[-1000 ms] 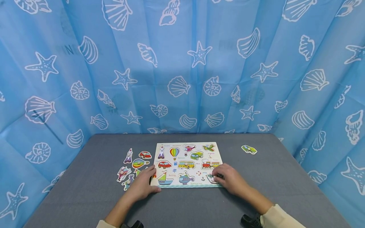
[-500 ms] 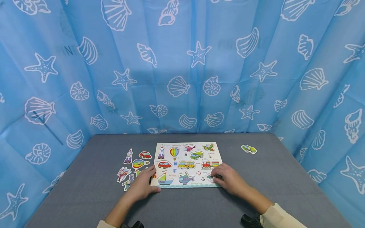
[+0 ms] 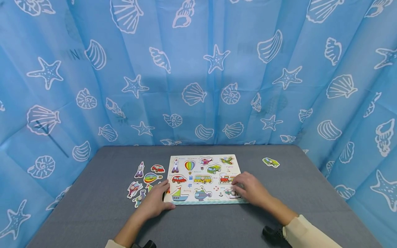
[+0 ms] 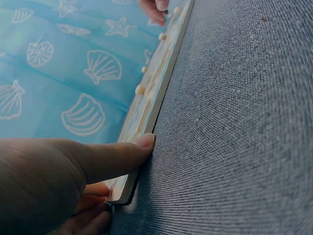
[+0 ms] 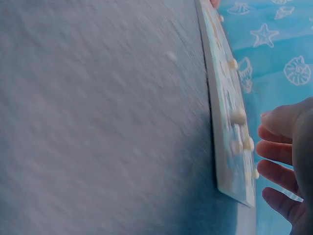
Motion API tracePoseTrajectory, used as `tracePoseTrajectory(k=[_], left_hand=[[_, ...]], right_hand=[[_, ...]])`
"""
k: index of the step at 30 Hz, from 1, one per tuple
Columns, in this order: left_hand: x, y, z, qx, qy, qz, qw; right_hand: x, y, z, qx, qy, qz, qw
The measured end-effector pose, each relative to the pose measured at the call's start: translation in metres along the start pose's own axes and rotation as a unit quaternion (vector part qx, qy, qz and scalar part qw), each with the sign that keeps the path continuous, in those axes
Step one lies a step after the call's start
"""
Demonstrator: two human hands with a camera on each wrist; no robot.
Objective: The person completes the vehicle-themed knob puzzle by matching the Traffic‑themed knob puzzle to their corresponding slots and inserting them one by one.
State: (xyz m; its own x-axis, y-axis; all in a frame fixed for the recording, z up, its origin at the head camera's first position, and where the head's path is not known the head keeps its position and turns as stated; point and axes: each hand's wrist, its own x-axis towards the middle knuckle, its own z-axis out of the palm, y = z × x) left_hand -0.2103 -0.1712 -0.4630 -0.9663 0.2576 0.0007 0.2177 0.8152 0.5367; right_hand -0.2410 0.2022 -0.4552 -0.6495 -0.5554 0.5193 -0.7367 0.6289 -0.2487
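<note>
Blue shell-printed curtain fabric (image 3: 198, 69) backs a grey cloth-covered table (image 3: 198, 227) bearing a white wooden puzzle board (image 3: 214, 201), its near-left corner gripped by the left hand (image 3: 154, 200), while the right hand (image 3: 249, 187), fingers parted and empty, hangs beside the presumably light, stiff, white-edged ship-shaped piece (image 3: 230, 195) at the board's near-right corner, best pinched by its round knob (image 3: 234, 193).

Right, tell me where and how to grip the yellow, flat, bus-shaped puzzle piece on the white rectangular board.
Likely best: pinch its small round pale knob from above. The flat yellow bus piece lies in the white board, leaving little edge to grip, while wrist views show knobs standing up.
</note>
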Motion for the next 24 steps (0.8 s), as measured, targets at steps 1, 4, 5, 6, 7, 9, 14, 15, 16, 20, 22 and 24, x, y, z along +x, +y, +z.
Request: tracePoseTrajectory(k=[1,4,5,6,7,9,14,15,16,20,22,24], left_hand=[[0.000,0.000,0.000,0.000,0.000,0.000,1.0000],[0.000,0.000,0.000,-0.001,0.001,0.002,1.0000],[0.000,-0.001,0.000,-0.001,0.002,0.003,1.0000],[0.000,-0.001,0.001,-0.002,0.002,0.003,1.0000],[0.000,-0.001,0.001,-0.003,0.002,0.004,1.0000],[0.000,-0.001,0.001,-0.002,0.003,0.005,1.0000],[0.000,-0.002,0.002,-0.004,0.004,0.005,1.0000],[0.000,-0.001,0.002,-0.005,0.003,0.004,1.0000],[0.000,-0.001,0.002,-0.004,0.003,0.004,1.0000],[0.000,-0.001,0.001,-0.006,0.001,0.005,1.0000],[0.000,-0.001,0.001,-0.007,0.001,0.003,1.0000],[0.000,-0.001,0.001,-0.008,0.001,0.003,1.0000]], right_hand=[[0.001,0.002,-0.001,-0.004,-0.001,0.006,1.000],[0.005,0.008,-0.006,-0.017,-0.018,0.039,0.999],[0.006,0.011,-0.007,-0.021,-0.022,0.047,0.998],[0.007,0.014,-0.008,-0.026,-0.028,0.057,0.998],[0.008,0.018,-0.009,-0.031,-0.033,0.066,0.997],[0.010,0.025,-0.011,-0.042,-0.036,0.079,0.995],[0.014,0.043,-0.014,-0.074,-0.031,0.111,0.991],[0.014,0.046,-0.014,-0.080,-0.031,0.120,0.989],[0.014,0.049,-0.015,-0.084,-0.030,0.126,0.988],[0.013,0.058,-0.017,-0.093,-0.028,0.147,0.984],[0.012,0.063,-0.018,-0.097,-0.026,0.154,0.983],[0.012,0.067,-0.018,-0.101,-0.022,0.159,0.982]])
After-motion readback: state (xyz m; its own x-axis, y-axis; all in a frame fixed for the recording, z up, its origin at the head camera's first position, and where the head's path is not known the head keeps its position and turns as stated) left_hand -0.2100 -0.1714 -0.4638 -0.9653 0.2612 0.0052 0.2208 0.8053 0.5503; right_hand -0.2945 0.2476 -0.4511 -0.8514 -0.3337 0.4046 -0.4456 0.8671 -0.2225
